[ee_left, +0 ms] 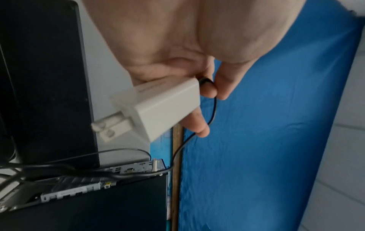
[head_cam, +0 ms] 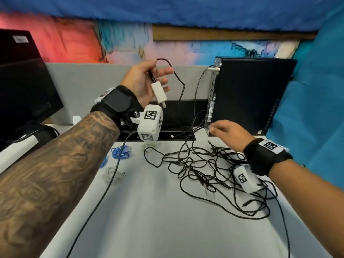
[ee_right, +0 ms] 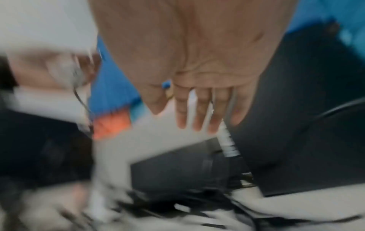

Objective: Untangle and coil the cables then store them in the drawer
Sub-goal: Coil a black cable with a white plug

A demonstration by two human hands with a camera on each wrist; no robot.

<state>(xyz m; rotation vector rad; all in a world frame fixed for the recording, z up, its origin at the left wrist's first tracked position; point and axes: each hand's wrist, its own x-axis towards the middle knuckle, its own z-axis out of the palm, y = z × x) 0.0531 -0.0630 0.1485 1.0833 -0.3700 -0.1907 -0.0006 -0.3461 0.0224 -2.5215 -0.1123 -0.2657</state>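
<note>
My left hand [head_cam: 149, 79] is raised above the desk and holds a white plug adapter [head_cam: 159, 93] with its prongs pointing down; thumb and fingers pinch the black cable [head_cam: 178, 79] where it enters the adapter [ee_left: 164, 107]. That cable loops down toward the desk's cable slot. A tangle of black cables [head_cam: 214, 170] lies on the white desk [head_cam: 149, 211] at the right. My right hand [head_cam: 227, 130] hovers above the tangle with fingers [ee_right: 199, 112] straight, holding nothing. The right wrist view is blurred.
A black computer tower [head_cam: 249, 94] stands at the back right, a black monitor [head_cam: 24, 81] at the left. A coiled blue cable [head_cam: 121, 152] and a clear coiled cable [head_cam: 111, 175] lie left of centre. A black cable slot [head_cam: 176, 135] runs along the desk's back edge.
</note>
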